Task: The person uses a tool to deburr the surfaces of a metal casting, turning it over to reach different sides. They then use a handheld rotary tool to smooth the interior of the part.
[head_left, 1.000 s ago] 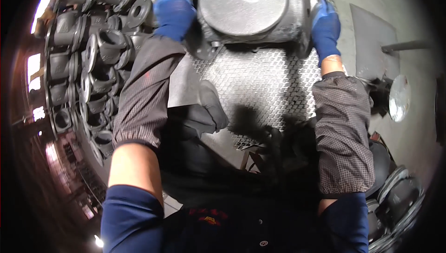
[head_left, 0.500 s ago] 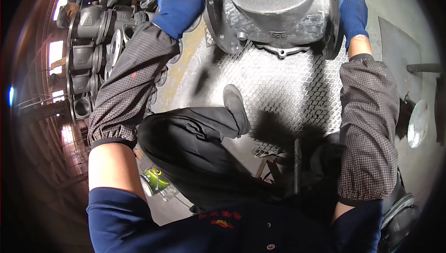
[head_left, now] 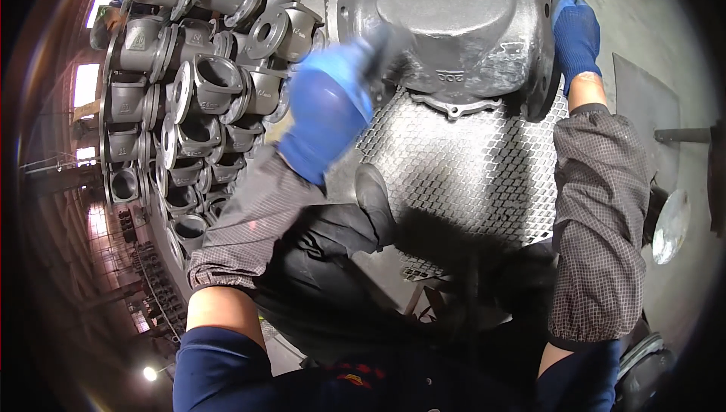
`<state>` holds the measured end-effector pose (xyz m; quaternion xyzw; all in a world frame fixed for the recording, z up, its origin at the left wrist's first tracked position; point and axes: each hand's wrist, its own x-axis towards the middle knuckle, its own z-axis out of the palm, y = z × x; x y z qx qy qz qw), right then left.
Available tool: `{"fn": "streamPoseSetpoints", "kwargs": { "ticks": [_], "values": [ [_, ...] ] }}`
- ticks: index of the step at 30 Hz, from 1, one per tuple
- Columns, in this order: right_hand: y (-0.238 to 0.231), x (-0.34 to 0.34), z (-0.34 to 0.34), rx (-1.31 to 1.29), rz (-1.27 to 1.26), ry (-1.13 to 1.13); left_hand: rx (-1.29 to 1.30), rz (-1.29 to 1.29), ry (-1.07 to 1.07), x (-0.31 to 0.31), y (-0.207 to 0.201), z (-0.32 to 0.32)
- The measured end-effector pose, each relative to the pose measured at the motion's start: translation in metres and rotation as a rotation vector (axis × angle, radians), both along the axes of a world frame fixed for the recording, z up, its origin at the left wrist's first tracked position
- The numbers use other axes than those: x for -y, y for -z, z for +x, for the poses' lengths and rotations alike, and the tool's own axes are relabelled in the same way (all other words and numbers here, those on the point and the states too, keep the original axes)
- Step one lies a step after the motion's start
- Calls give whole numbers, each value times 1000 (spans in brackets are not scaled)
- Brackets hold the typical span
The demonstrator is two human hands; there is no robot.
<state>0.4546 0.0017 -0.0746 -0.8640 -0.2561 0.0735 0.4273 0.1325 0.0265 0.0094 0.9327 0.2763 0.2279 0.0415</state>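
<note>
A large grey cast-metal valve body (head_left: 461,49) with a round flange at each end lies on a metal mesh sheet (head_left: 454,162). My right hand (head_left: 576,30), in a blue glove, grips the rim of the right flange (head_left: 540,49). My left hand (head_left: 329,102), gloved in blue too, is blurred by motion in front of the left flange (head_left: 355,4). Its dark fingertip end overlaps the lower left of the valve body. Whether those fingers hold anything is smeared out. A lugged rim (head_left: 455,109) shows beneath the body.
Several smaller grey flanged castings (head_left: 215,83) are stacked at the left. My shoe (head_left: 373,196) stands at the mesh's left edge. A flat metal plate (head_left: 646,102) and a pale round disc (head_left: 671,227) are at the right, with a dark bar (head_left: 684,135) jutting in.
My left hand has swung from the left flange's outer side down and rightward toward the body's front. My right hand stays at the right flange. The view has shifted, showing more stacked castings.
</note>
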Motion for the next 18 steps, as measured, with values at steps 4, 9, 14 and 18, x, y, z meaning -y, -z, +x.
{"fn": "streamPoseSetpoints", "kwargs": {
  "ticks": [4, 9, 14, 18],
  "values": [
    [-5, -8, -10, 6, -31, -10, 273, 158, -249, -50, 7, 12],
    [-3, -8, 3, 33, 21, -10, 349, -594, -526, 30, 99, 90],
    [4, -7, 4, 84, -1, 23, 594, -490, 78, 67, 128, 52],
    [0, -1, 1, -25, 16, 49, 878, -873, -659, 20, 60, 48]
  ]
}}
